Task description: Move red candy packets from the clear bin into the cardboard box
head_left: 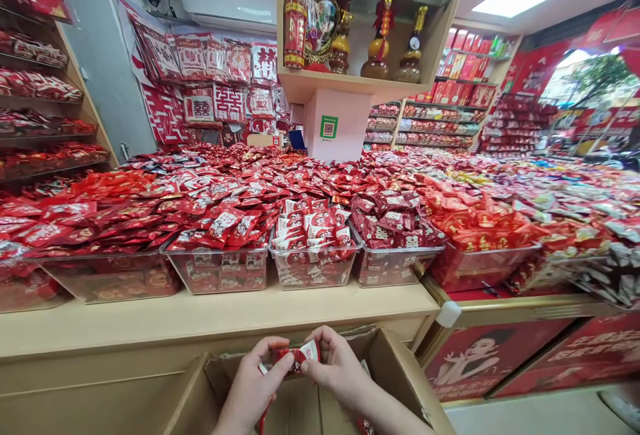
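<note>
Both my hands meet low in the middle of the view, over an open cardboard box point(400, 381). My left hand point(253, 385) and my right hand point(335, 368) pinch the two ends of a small red and white candy packet point(297, 356). Fingers of both hands are closed on it. Right ahead, on the wooden counter point(200, 318), stands a clear bin of matching red and white packets point(315, 248).
Several clear plastic bins heaped with red wrapped sweets point(220, 235) line the counter. Shelves of red goods point(45, 108) stand at left. A pink pillar with a green QR sign point(329, 127) rises behind, and a lower red-fronted counter point(500, 355) runs to the right.
</note>
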The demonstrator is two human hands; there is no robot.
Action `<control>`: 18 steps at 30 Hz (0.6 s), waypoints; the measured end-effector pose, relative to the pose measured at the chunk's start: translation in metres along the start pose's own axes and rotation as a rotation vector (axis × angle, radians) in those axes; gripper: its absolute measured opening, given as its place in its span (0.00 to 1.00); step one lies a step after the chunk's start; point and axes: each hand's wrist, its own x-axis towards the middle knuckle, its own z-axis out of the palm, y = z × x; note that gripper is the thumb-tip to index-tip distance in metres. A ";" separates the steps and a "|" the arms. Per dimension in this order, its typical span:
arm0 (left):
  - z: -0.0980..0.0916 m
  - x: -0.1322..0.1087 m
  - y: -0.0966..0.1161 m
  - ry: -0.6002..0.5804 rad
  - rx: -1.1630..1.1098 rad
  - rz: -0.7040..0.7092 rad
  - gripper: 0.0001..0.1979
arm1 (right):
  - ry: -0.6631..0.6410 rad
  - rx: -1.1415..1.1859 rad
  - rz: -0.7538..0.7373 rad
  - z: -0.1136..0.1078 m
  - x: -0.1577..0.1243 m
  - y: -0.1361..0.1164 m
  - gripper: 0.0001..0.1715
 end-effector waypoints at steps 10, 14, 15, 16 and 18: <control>0.002 -0.005 0.006 -0.144 -0.007 0.010 0.15 | -0.021 0.081 0.029 0.009 0.001 0.012 0.23; 0.006 -0.004 0.002 -0.040 -0.062 0.021 0.16 | -0.044 0.136 0.087 0.013 0.001 0.017 0.24; 0.006 -0.004 0.001 -0.015 -0.078 0.013 0.16 | -0.044 0.100 0.043 0.013 0.000 0.015 0.21; 0.005 -0.003 -0.001 0.003 -0.104 -0.003 0.16 | -0.039 0.043 -0.015 0.011 -0.001 0.011 0.18; 0.003 -0.002 -0.005 0.028 -0.169 -0.053 0.18 | -0.015 -0.111 -0.149 0.006 0.000 -0.007 0.14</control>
